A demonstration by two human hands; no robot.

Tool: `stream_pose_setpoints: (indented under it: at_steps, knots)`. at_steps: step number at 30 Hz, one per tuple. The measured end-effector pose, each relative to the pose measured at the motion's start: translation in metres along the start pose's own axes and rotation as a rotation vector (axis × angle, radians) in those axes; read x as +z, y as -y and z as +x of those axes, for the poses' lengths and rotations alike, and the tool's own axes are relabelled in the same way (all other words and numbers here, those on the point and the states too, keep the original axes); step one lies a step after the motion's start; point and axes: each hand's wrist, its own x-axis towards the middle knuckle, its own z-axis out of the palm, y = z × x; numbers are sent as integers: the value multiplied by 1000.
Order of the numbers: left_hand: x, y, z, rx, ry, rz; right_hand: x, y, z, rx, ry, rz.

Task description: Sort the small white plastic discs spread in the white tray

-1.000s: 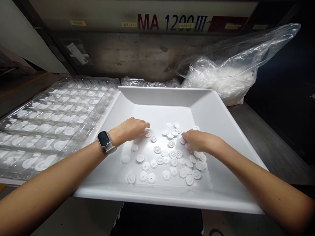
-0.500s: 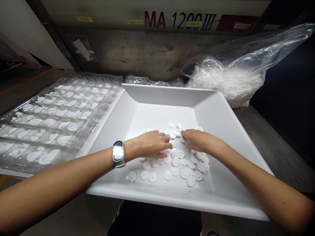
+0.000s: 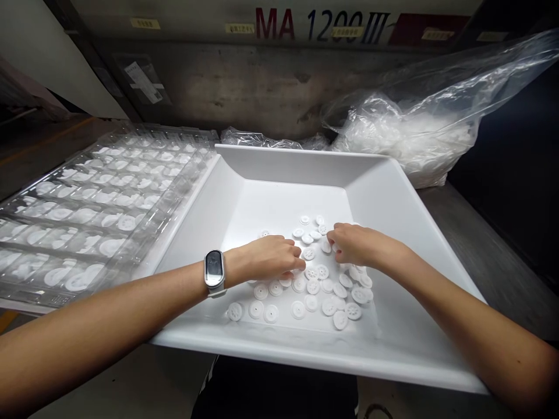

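Several small white plastic wheels [image 3: 297, 309] lie scattered on the floor of a white tray [image 3: 279, 201], mostly toward its near right part. My left hand [image 3: 273, 258], with a watch [image 3: 213, 269] on the wrist, hovers low over the wheels at the middle, its fingers bent and pointing right. What its fingertips touch is hidden. To the right, my right hand [image 3: 351, 243] has its fingers curled down among the wheels near the tray's right wall. A white wheel [image 3: 326, 247] lies beside its fingertips; whatever is between them cannot be made out.
Clear blister trays [image 3: 82, 215] with white parts in their pockets stand at the left. A clear plastic bag [image 3: 410, 137] full of white parts rests behind the tray at the right. Crumpled clear film [image 3: 262, 138] lies along the back, before a machine panel [image 3: 218, 81].
My right hand has shifted slightly right, away from my left hand, uncovering a wheel near its fingertips. My left hand's fingers are more drawn in. The view has tilted slightly.
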Motion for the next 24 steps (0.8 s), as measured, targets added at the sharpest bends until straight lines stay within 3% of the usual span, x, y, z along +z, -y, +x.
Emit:
stream_pose_setpoints:
  at_steps: [8, 19, 24]
  knots:
    - [-9, 3, -2, -72, -73, 57, -2, -5, 3, -75, -67, 99]
    - [2, 17, -5, -218, -94, 92, 1, -7, 2, -53, -75, 96]
    - [1, 20, -8, -273, -91, 129, -6, 6, 0, -224, -165, 159]
